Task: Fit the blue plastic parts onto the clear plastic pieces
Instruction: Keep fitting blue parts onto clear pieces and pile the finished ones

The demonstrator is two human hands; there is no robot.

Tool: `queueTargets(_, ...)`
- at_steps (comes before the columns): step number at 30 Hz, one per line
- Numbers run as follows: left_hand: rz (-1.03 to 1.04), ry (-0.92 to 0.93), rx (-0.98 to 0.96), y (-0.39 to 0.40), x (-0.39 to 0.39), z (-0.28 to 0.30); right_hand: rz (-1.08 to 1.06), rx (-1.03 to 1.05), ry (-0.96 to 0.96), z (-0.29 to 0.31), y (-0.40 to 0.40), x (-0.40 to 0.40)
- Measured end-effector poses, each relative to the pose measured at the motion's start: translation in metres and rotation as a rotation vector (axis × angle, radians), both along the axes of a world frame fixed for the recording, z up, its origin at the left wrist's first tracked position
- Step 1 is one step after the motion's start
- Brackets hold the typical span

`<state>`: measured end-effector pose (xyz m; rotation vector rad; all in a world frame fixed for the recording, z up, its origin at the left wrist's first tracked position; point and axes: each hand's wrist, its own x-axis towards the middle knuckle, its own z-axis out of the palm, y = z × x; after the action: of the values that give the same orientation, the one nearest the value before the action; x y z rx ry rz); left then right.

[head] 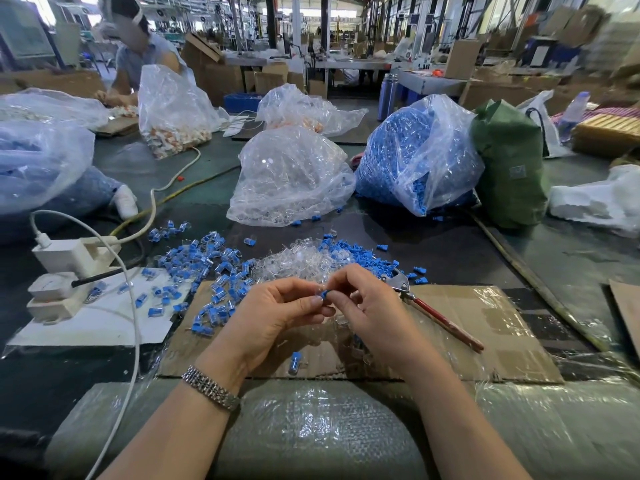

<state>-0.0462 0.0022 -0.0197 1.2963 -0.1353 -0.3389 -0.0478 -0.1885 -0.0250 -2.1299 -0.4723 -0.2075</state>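
- The left hand [277, 308] and right hand [360, 303] meet over the cardboard sheet [485, 327] on the bench [450, 244]. Each grip is closed, fingertips pinching 1 small blue part [322, 294] between the 2 hands.
- Whether a clear piece is already under that blue part cannot be told; the fingers hide it.
- To do this step well, it likely pays to line the blue part up squarely before pressing, so it seats without skewing.
- Supplies lie near: the pile of clear pieces [298, 259] straight ahead, loose blue parts [367, 256] just to its right.
- Finished pieces [211, 268] lie to the left; dropping the next one there keeps the stocks apart.
- The red-handled pliers [436, 315] lie beside the right hand, untouched.
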Motion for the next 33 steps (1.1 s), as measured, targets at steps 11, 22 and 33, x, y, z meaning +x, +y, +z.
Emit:
queueTargets(11, -0.009, -0.023, -0.027, -0.003, 0.0, 0.0, 0.002, 0.133, 0.028, 0.006, -0.005, -0.004)
queueTargets(22, -0.023, -0.03, 0.02, -0.003, -0.002, 0.002, -0.001, 0.079, 0.012, 0.008, -0.005, -0.005)
queueTargets(33, 0.019, 0.017, -0.066, -0.001, 0.001, -0.003, -0.65, -0.684, 0.183, 0.025, -0.028, -0.001)
